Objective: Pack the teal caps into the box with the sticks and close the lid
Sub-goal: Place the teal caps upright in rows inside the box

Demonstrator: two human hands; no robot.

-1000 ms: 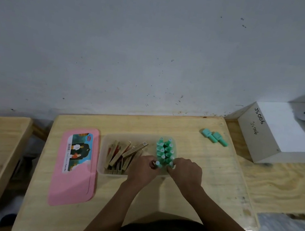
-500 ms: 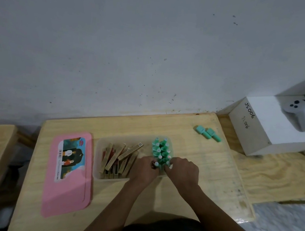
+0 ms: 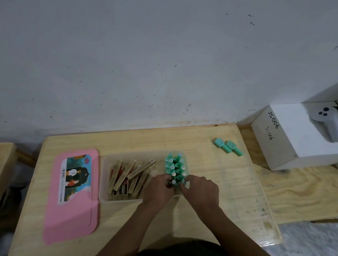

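Pinching upright teal caps point(image 3: 175, 168) in the box point(image 3: 104, 192), left hand point(image 3: 158, 188) and right hand point(image 3: 201, 189) curl closed.

Lid point(image 3: 74, 196) lies left of box point(image 3: 104, 192); two caps point(image 3: 228, 146) apparently touching, far right.

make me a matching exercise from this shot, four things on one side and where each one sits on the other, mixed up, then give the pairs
Things
1. pink lid
2. two loose teal caps
3. gold sticks
4. upright teal caps

Places
A. right end of the clear box
B. flat on the table, left of the box
C. left part of the box, lying down
D. on the table's far right, outside the box

Pairs: 1-B, 2-D, 3-C, 4-A

The left hand and right hand meet at the near end of the upright caps.
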